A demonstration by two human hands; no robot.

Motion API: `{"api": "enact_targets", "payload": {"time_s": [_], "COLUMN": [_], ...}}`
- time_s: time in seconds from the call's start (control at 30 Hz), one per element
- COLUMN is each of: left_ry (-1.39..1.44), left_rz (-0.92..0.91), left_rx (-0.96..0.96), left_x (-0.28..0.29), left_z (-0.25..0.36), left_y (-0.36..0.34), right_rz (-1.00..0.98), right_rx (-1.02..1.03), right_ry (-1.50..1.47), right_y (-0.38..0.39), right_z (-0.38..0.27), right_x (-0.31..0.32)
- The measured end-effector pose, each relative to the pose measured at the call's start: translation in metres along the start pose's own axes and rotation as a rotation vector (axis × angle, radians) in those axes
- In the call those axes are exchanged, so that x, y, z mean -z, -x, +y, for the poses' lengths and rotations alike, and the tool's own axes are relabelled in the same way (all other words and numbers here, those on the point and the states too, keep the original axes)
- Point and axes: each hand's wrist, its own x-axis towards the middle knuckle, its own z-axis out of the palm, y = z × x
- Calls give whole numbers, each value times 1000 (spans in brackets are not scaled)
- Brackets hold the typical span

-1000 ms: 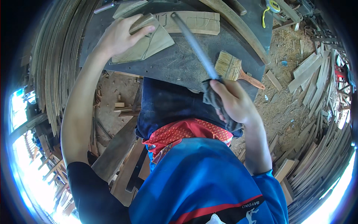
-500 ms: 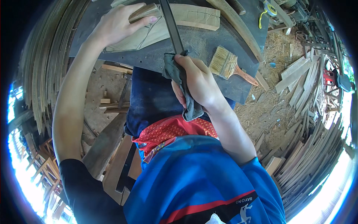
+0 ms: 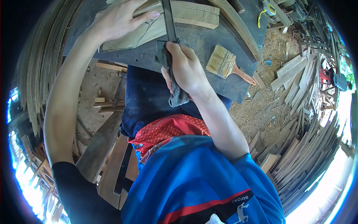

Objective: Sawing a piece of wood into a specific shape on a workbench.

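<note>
My right hand (image 3: 183, 68) is closed round a dark grey rag (image 3: 179, 97) wrapped about the near end of a long, flat metal file (image 3: 168, 22). The file points away from me and crosses over the pale wooden pieces on the table. At the upper left, my left hand (image 3: 118, 22) grips a piece of wood (image 3: 151, 8), its thumb stretched along the near side. Its other fingertips are hidden at the top edge. Under that hand lies a flat, pale board (image 3: 138, 39) with dark pencil lines. A curved wooden block (image 3: 197, 15) with drawn marks extends to the right.
A wide paintbrush (image 3: 222, 61) lies on the dark, dusty tabletop (image 3: 201, 41), right of my right hand. Beyond it are a long curved wooden piece (image 3: 242, 31) and a yellow tape measure (image 3: 268, 8). Stacked wood strips (image 3: 41, 63) stand left; more planks (image 3: 305, 153) lie right.
My right hand, with the rag and file, has moved forward and a little left. My left hand stays on the wood, shifted slightly toward the upper left. The whole view has shifted a little.
</note>
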Motion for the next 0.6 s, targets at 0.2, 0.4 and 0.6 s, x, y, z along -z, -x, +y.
{"api": "enact_targets", "payload": {"time_s": [0.2, 0.4, 0.6], "left_ry": [416, 59, 5], "left_rz": [254, 76, 94], "left_rx": [-414, -14, 21], "left_x": [-7, 0, 1], "left_z": [9, 18, 36], "left_y": [-8, 10, 6], "right_rz": [7, 73, 171], "right_rx": [136, 307, 845], "right_ry": [-27, 98, 718], "right_y": [-45, 2, -31], "right_z": [-15, 52, 27], "right_x": [-4, -21, 7]}}
